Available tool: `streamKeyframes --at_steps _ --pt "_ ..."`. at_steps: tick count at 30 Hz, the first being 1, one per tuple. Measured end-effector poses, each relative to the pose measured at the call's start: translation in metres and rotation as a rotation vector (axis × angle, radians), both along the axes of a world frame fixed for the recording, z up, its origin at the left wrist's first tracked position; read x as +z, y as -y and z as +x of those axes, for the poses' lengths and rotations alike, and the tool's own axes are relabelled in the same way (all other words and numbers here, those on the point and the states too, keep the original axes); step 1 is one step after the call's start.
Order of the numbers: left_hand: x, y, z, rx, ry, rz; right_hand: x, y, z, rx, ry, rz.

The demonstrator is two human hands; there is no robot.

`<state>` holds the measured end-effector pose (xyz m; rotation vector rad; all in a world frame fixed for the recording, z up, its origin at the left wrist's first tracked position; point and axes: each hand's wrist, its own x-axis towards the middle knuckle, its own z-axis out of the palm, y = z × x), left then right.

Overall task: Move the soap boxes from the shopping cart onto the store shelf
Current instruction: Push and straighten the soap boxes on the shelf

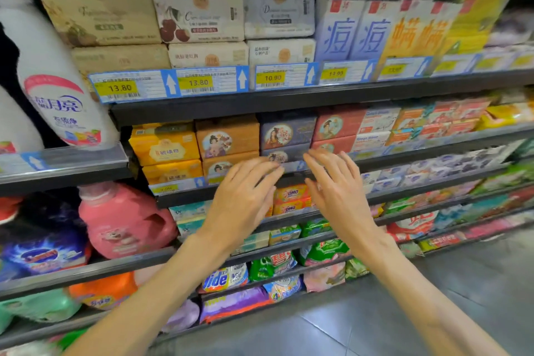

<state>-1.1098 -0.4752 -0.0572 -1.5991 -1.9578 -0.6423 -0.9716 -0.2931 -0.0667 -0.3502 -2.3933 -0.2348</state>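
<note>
Both of my hands are raised in front of the middle store shelf (289, 176), fingers spread and holding nothing. My left hand (245, 196) hovers just below the brown soap boxes (228, 136). My right hand (338, 185) is just below the dark blue-grey soap boxes (287, 131). Yellow soap boxes (164, 144) stand to the left and red soap boxes (336, 124) to the right on the same shelf. The shopping cart is out of view.
Beige and white soap packs (199, 11) fill the shelf above, over yellow price tags (198, 82). Large detergent bottles, white (55, 87) and pink (121, 220), stand at the left. Detergent bags (225, 279) fill the lower shelves. Grey tiled floor (433, 312) lies at the lower right.
</note>
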Motion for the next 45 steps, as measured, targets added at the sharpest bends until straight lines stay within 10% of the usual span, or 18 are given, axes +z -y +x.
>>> streamKeyframes --at_steps 17,45 --pt "-0.022 -0.056 0.043 0.382 0.110 -0.207 -0.018 -0.030 -0.012 0.192 0.259 -0.023" --pt "-0.015 -0.140 0.080 0.220 0.107 -0.170 -0.015 -0.104 0.028 0.113 0.024 -0.112"
